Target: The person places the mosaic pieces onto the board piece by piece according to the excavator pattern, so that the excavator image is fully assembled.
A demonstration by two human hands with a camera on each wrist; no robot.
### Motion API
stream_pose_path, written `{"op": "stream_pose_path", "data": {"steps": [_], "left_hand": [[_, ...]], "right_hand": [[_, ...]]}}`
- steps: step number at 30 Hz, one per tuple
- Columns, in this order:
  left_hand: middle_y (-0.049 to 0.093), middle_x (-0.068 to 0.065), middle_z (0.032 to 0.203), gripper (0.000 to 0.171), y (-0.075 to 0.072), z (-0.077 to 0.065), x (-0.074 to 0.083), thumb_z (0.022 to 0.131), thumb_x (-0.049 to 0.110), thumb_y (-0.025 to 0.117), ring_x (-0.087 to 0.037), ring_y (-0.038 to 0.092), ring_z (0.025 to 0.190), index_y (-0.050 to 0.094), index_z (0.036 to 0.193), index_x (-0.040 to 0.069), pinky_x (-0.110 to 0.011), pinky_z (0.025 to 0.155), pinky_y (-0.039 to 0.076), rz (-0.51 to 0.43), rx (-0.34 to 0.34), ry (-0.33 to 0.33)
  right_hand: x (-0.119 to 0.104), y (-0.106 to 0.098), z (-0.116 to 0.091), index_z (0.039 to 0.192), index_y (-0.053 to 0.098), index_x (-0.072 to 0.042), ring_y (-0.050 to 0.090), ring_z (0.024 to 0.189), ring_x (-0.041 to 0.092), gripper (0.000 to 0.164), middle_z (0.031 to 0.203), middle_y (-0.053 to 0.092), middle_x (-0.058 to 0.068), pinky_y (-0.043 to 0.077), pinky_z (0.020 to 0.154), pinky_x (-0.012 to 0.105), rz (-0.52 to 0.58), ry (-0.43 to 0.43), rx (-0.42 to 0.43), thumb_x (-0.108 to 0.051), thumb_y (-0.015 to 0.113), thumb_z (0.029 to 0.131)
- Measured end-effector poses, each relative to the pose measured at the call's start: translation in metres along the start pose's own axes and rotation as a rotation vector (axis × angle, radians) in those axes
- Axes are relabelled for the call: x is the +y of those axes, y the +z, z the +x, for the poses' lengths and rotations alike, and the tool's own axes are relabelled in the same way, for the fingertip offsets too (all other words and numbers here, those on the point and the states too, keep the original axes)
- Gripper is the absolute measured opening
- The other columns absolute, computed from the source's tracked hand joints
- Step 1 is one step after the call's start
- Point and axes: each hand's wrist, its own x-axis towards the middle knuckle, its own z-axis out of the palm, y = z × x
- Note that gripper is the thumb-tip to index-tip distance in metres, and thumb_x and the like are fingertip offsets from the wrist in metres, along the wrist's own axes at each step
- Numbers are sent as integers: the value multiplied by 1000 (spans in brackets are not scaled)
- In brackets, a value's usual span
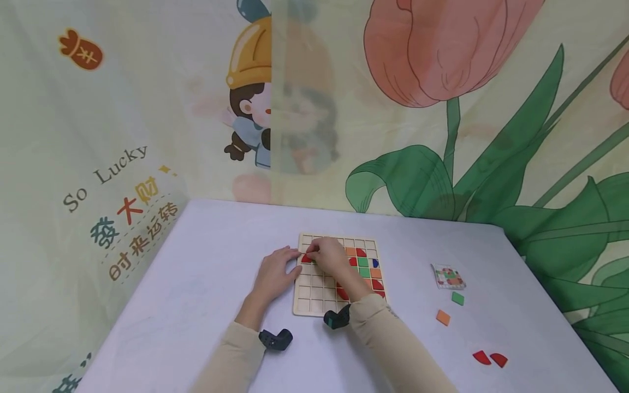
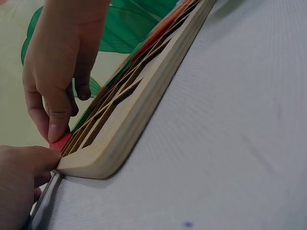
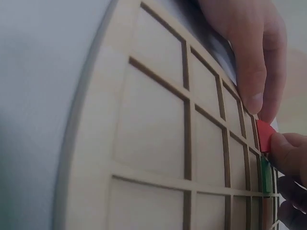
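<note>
A wooden grid board (image 1: 308, 295) lies on the white table with several coloured pieces in its cells. My right hand (image 1: 328, 255) reaches across it and pinches a red piece (image 1: 306, 259) at the upper left cells. In the left wrist view the right fingertips bear on that red piece (image 2: 60, 142). My left hand (image 1: 274, 273) rests at the board's left edge, its fingers extended and its fingertips close beside the red piece (image 3: 265, 135). A green piece (image 3: 265, 175) sits in the cell next to it. The right hand and forearm hide part of the board.
To the right lie a small pattern card (image 1: 448, 277), a loose green tile (image 1: 458, 298), an orange tile (image 1: 443, 317) and two red fan-shaped pieces (image 1: 498, 359). Both wrists wear black devices (image 1: 276, 340). A printed curtain (image 1: 314, 191) stands behind the table.
</note>
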Motion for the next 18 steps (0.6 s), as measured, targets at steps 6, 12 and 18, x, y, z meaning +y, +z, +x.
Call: {"op": "stream_pose_path", "data": {"steps": [6, 12, 18], "left_hand": [[60, -5, 132, 38, -1, -1, 0, 89, 29, 63, -25, 46, 132, 63, 123, 12, -52, 108, 36, 2, 3, -13], [59, -5, 133, 38, 1, 1, -1, 90, 30, 62, -24, 45, 133, 63, 123, 13, -51, 109, 35, 0, -6, -15], [60, -4, 132, 37, 2, 1, -2, 89, 30, 63, -24, 46, 133, 64, 122, 13, -51, 109, 35, -3, -4, -7]], "right_hand": [[-7, 0, 0, 82, 69, -17, 54, 71, 12, 6, 77, 64, -5, 49, 66, 25, -44, 15, -21, -15, 68, 87], [-9, -1, 2, 79, 68, -18, 53, 71, 13, 8, 75, 62, -5, 47, 64, 25, -86, 38, -16, -16, 69, 86], [-9, -2, 3, 75, 67, -18, 53, 70, 11, 11, 73, 60, -6, 46, 63, 25, -131, 10, -28, -15, 70, 86]]}}
